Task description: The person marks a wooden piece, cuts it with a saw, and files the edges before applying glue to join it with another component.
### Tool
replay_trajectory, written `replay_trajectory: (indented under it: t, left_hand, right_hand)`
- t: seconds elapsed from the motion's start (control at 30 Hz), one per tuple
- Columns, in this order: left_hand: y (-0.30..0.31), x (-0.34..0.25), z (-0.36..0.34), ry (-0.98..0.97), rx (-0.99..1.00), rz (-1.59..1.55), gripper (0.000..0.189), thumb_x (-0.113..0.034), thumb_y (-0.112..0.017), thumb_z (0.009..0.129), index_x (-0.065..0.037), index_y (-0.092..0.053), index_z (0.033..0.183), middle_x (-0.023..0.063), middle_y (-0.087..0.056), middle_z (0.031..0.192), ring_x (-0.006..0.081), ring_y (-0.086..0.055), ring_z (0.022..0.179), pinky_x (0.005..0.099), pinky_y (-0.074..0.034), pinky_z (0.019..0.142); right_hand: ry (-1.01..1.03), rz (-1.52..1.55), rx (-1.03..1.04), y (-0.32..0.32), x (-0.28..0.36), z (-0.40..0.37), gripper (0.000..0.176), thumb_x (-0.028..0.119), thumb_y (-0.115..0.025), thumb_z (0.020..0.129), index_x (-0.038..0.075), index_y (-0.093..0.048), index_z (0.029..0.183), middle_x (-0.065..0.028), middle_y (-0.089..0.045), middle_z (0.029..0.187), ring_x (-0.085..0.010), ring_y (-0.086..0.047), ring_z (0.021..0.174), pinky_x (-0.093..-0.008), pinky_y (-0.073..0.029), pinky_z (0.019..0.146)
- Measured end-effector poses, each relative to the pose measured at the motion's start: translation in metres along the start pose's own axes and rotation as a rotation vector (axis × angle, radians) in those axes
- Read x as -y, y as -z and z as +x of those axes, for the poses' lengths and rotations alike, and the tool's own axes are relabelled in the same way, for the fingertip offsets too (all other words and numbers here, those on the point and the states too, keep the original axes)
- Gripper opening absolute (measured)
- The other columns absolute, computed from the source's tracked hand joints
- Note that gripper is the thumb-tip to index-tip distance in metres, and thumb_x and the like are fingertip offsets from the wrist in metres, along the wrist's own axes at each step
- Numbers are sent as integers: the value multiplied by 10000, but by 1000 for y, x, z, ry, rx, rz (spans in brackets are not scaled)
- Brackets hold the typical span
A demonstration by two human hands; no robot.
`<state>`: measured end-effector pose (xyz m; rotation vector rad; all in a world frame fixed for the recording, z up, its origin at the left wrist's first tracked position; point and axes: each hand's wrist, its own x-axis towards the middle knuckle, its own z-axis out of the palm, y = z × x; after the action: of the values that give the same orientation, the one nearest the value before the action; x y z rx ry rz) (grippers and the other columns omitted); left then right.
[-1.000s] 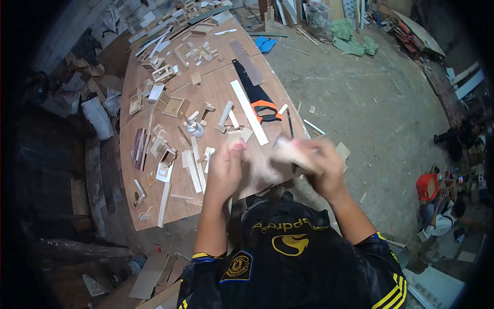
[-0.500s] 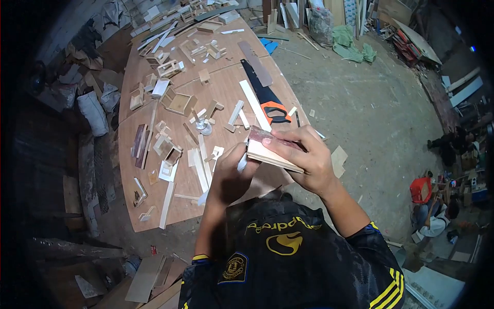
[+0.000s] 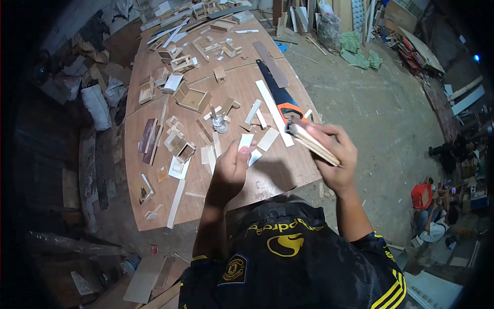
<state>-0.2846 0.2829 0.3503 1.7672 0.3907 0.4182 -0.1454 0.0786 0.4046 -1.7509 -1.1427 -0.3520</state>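
Note:
My left hand (image 3: 232,170) grips a small pale strip of wood (image 3: 246,141), thumb pressed against it, over the near part of the table. To its right, my right hand (image 3: 337,157) is closed around a wooden block (image 3: 315,143) with dark reddish sandpaper on its upper side, a sanding block by its look. The block is tilted, somewhat blurred, and apart from the strip. Just beyond it lies a handsaw (image 3: 280,92) with an orange and black handle. Near my left hand stands a small clear jar (image 3: 219,123) with a stick or brush in it.
The wooden table (image 3: 257,188) bears many small wooden pieces, including an open box (image 3: 192,98) and a long white strip (image 3: 272,110). A person (image 3: 437,225) sits at the far right near a red container (image 3: 421,196). Boards and sacks line the walls.
My hands have moved apart. The sanding block has gone right, away from the pale strip, which now shows in my left hand. The view has shifted slightly.

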Motion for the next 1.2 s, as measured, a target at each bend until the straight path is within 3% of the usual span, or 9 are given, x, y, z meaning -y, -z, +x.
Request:
replay_trajectory:
  t: [0.17, 0.3, 0.43, 0.63, 0.77, 0.97, 1.03, 1.1, 1.2]
  left_hand:
    - [0, -17, -6, 71, 48, 53, 203, -107, -469, 996, 24, -595, 1087, 240, -661, 905, 355, -682, 882, 411, -505, 735]
    - [3, -7, -10, -227, -58, 101, 238, -8, -431, 928, 24, -591, 1102, 276, -640, 957, 497, -602, 908, 474, -496, 776]
    - [1, 8, -9, -342, -71, 193, 238, -33, -424, 940, 18, -591, 1101, 276, -640, 957, 478, -610, 923, 492, -498, 789]
    - [0, 18, -5, 172, -276, 104, 275, -182, -470, 1011, 24, -652, 1010, 232, -663, 870, 365, -665, 819, 411, -508, 689]
    - [-35, 3, -7, -342, -58, 320, 164, -80, -520, 964, 11, -656, 977, 191, -653, 814, 396, -644, 747, 446, -503, 668]
    - [-82, -18, -20, -319, 47, 354, 136, -80, -526, 957, 8, -625, 927, 181, -643, 783, 393, -641, 732, 463, -497, 651]
    - [-91, -12, -22, -340, -9, 393, 177, -127, -530, 978, 4, -647, 956, 149, -640, 741, 313, -649, 667, 425, -485, 609]
    - [-94, -26, -16, 38, -209, 191, 237, -183, -527, 1006, 4, -672, 1016, 97, -625, 694, 199, -616, 622, 359, -463, 578]
    - [-117, -37, -42, -58, 53, 195, 288, -225, -524, 1025, 8, -683, 1085, 64, -605, 668, 133, -561, 616, 310, -446, 577]
  right_hand:
    - [114, 9, 30, -41, 19, 16, 492, 30, -749, 735, 124, -709, 1217, -120, -673, 1091, -261, -649, 960, -338, -524, 800]
    - [238, -90, 133, -56, 31, 16, 439, 93, -729, 782, 145, -709, 1217, -116, -657, 1024, -264, -624, 868, -343, -515, 744]
    - [227, -66, 208, -54, 27, 12, 456, 116, -742, 764, 146, -716, 1217, -105, -652, 971, -245, -602, 816, -334, -473, 709]
    - [76, -75, 443, -15, 17, -22, 443, 78, -733, 774, 148, -715, 1211, -91, -648, 958, -234, -624, 843, -343, -521, 731]
    - [-136, -104, 69, -6, 11, -29, 462, 57, -758, 741, 114, -715, 1198, -105, -653, 976, -255, -643, 865, -343, -527, 741]
    - [-91, -214, 28, 14, 16, -60, 506, 27, -748, 698, 98, -710, 1198, -103, -671, 989, -257, -653, 890, -339, -516, 778]
    - [-98, -194, 51, 35, 21, -88, 491, 35, -731, 707, 92, -710, 1194, -96, -675, 959, -252, -649, 862, -345, -515, 763]
    - [-25, -61, 309, 50, 15, -123, 489, 47, -743, 690, 77, -716, 1177, -92, -676, 936, -253, -644, 847, -355, -513, 764]
    - [-178, -133, -41, 95, 17, -142, 460, 15, -746, 727, 76, -713, 1181, -101, -660, 933, -246, -650, 798, -339, -525, 708]
